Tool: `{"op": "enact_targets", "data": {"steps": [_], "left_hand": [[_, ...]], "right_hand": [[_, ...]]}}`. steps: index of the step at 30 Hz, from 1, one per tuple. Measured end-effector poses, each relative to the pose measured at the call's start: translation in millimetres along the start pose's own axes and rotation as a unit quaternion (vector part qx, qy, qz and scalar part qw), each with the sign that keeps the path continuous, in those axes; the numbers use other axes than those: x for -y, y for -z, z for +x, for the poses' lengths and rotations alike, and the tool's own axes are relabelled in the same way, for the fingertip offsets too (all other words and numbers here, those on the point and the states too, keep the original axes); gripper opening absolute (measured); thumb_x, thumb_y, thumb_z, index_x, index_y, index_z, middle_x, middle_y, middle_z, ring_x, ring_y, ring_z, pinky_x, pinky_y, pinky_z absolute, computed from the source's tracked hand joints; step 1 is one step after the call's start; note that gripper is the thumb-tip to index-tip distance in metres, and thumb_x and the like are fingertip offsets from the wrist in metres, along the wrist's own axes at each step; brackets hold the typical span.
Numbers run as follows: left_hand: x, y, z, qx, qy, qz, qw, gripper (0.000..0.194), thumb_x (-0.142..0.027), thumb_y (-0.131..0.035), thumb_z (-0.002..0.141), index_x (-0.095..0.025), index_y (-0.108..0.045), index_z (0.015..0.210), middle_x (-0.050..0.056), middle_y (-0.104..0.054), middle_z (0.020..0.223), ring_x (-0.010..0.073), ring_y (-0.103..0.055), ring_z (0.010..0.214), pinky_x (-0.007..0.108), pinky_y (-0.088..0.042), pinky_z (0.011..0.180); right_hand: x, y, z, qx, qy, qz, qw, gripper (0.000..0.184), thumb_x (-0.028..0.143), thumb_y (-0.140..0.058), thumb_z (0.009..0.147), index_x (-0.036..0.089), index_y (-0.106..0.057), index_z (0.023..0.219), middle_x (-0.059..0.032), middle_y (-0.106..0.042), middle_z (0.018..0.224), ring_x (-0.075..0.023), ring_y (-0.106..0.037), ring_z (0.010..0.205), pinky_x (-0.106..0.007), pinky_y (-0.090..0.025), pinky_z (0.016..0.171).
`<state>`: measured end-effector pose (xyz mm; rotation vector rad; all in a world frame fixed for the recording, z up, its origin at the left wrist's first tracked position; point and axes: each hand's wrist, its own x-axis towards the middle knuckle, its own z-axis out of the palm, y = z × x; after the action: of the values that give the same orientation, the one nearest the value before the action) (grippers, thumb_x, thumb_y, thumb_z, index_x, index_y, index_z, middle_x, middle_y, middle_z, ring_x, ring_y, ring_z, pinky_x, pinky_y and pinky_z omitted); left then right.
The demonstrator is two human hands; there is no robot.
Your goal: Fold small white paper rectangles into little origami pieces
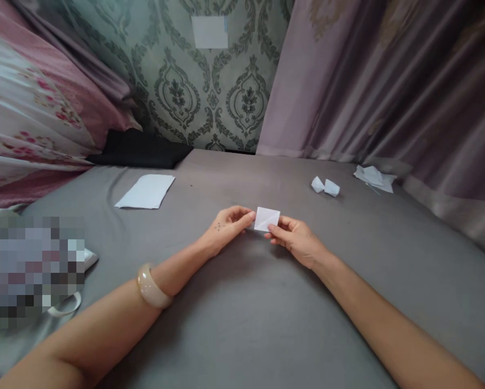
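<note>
The left hand [228,227] and right hand [294,240] are close together, pinching a folded white paper square [267,219] between them, just above the grey bedsheet [242,335] — a loose white paper sheet [147,192] lies toward its far left.

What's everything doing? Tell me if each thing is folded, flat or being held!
Folded white paper, pinched between both hands
Left hand, pinching the paper's left side
Right hand, pinching the paper's right side
White paper sheet, lying flat on grey fabric
Two small paper folds, lying untouched
Paper pile, loosely heaped
Bangle, worn on the left arm
</note>
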<state>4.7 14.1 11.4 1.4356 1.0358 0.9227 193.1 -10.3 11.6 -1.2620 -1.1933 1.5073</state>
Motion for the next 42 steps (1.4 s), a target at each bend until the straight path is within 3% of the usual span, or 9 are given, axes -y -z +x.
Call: {"op": "enact_targets", "data": {"steps": [5, 16, 22, 24, 27, 30, 33, 37, 42], "left_hand": [[-5.9, -9.1, -5.3, 0.044, 0.002, -0.071, 0.997, 0.036, -0.040, -0.073, 0.070, -0.011, -0.067, 0.091, 0.007, -0.070, 0.090, 0.0142, -0.061, 0.078, 0.024, -0.045, 0.073], [0.2, -8.4, -5.1, 0.036, 0.019, -0.021, 0.999, 0.030, -0.041, -0.069, 0.072, -0.012, -0.065, 0.075, 0.003, -0.066, 0.071, 0.0111, -0.055, 0.059, 0.022, -0.041, 0.057], [3.5, -3.8, -4.7, 0.008, -0.148, 0.208, 0.967, 0.018, -0.032, -0.062, 0.082, -0.015, -0.064, 0.078, 0.001, -0.061, 0.071, 0.0112, -0.051, 0.063, 0.023, -0.041, 0.059], [5.3, -1.0, -4.6, -0.024, -0.261, 0.301, 0.917, 0.015, -0.028, -0.058, 0.086, -0.016, -0.064, 0.080, 0.003, -0.061, 0.077, 0.0131, -0.053, 0.072, 0.025, -0.043, 0.066], [7.3, 3.1, -4.3, -0.029, -0.404, 0.444, 0.799, 0.017, -0.022, -0.047, 0.092, -0.016, -0.062, 0.085, 0.006, -0.062, 0.086, 0.0156, -0.051, 0.079, 0.029, -0.043, 0.072], [8.2, 4.7, -3.1, -0.015, -0.461, 0.549, 0.697, 0.024, -0.017, -0.041, 0.093, -0.015, -0.059, 0.078, 0.006, -0.060, 0.080, 0.0167, -0.048, 0.074, 0.030, -0.041, 0.067], [8.9, 2.6, -1.3, 0.013, -0.463, 0.597, 0.655, 0.028, -0.015, -0.040, 0.093, -0.015, -0.057, 0.071, 0.006, -0.057, 0.075, 0.0176, -0.047, 0.072, 0.031, -0.039, 0.063], [9.4, -1.6, -1.9, 0.090, -0.403, 0.623, 0.664, 0.031, -0.015, -0.037, 0.094, -0.014, -0.059, 0.072, 0.008, -0.058, 0.077, 0.0180, -0.048, 0.073, 0.030, -0.041, 0.064], [11.7, -2.2, -8.6, 0.085, -0.270, 0.556, 0.781, 0.032, -0.024, -0.036, 0.096, -0.016, -0.066, 0.089, 0.009, -0.061, 0.089, 0.0189, -0.053, 0.083, 0.030, -0.045, 0.073]], "right_hand": [[0.1, -10.8, -5.4, -0.023, -0.016, 0.070, 0.997, 0.035, 0.036, -0.076, 0.067, 0.019, -0.068, 0.097, -0.0060, -0.068, 0.101, -0.0150, -0.065, 0.082, -0.027, -0.050, 0.071], [5.0, -9.7, -8.7, -0.052, 0.102, -0.138, 0.984, 0.028, 0.041, -0.067, 0.073, 0.018, -0.071, 0.087, -0.0046, -0.072, 0.082, -0.0168, -0.062, 0.073, -0.030, -0.047, 0.070], [3.5, -5.8, -6.6, -0.061, 0.149, -0.246, 0.956, 0.019, 0.036, -0.063, 0.079, 0.019, -0.070, 0.082, -0.0016, -0.070, 0.075, -0.0145, -0.059, 0.065, -0.028, -0.045, 0.063], [2.6, -3.6, -7.5, -0.085, 0.236, -0.324, 0.912, 0.014, 0.030, -0.061, 0.082, 0.019, -0.069, 0.079, -0.0019, -0.068, 0.076, -0.0148, -0.058, 0.070, -0.028, -0.044, 0.067], [1.2, 0.7, -9.7, -0.098, 0.382, -0.475, 0.787, 0.015, 0.020, -0.054, 0.087, 0.018, -0.068, 0.082, -0.0045, -0.067, 0.083, -0.0170, -0.057, 0.079, -0.031, -0.041, 0.074], [-1.0, 3.7, -9.6, -0.098, 0.447, -0.604, 0.652, 0.021, 0.015, -0.048, 0.090, 0.016, -0.067, 0.082, -0.0067, -0.066, 0.081, -0.0185, -0.053, 0.076, -0.033, -0.036, 0.070], [-4.9, 3.3, -7.3, -0.089, 0.453, -0.664, 0.589, 0.025, 0.012, -0.046, 0.090, 0.016, -0.066, 0.075, -0.0070, -0.063, 0.076, -0.0187, -0.050, 0.073, -0.033, -0.033, 0.068], [-9.9, 0.4, -8.5, -0.051, 0.384, -0.690, 0.612, 0.026, 0.012, -0.044, 0.091, 0.016, -0.065, 0.076, -0.0071, -0.060, 0.076, -0.0191, -0.048, 0.074, -0.033, -0.034, 0.067], [-11.8, 4.5, -13.5, -0.027, 0.288, -0.584, 0.758, 0.023, 0.022, -0.044, 0.094, 0.020, -0.067, 0.093, -0.0070, -0.062, 0.093, -0.0193, -0.053, 0.086, -0.032, -0.041, 0.074]]}}
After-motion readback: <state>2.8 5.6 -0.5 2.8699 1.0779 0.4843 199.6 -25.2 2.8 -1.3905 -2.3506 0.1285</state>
